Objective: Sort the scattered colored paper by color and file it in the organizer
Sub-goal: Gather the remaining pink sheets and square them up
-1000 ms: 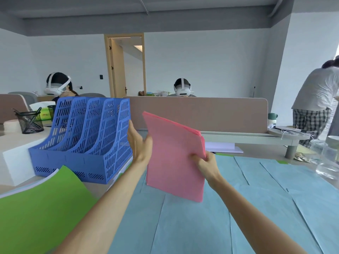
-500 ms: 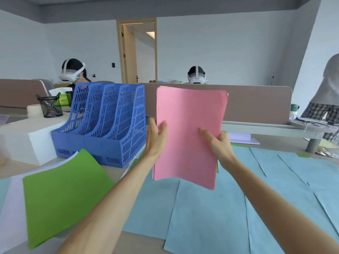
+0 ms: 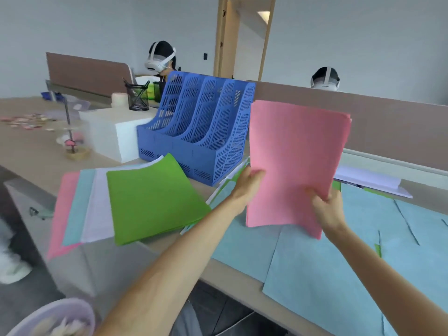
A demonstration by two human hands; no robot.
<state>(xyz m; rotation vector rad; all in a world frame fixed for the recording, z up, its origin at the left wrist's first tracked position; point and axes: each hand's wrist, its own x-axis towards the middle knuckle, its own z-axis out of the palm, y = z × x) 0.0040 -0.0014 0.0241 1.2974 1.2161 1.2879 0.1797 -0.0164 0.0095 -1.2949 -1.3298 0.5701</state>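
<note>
Stack: pink paper stack (image 3: pixel 295 156), upright at centre right of the frame, held above the surface (image 3: pixel 31 146).
Left grip (image 3: pixel 247 187): fingers curled round the stack's left edge.
Right grip (image 3: pixel 327 209): clamped on its lower right corner.
Organizer: blue file organizer (image 3: pixel 201 132), just left of the stack, behind the green paper (image 3: pixel 152 200).
</note>
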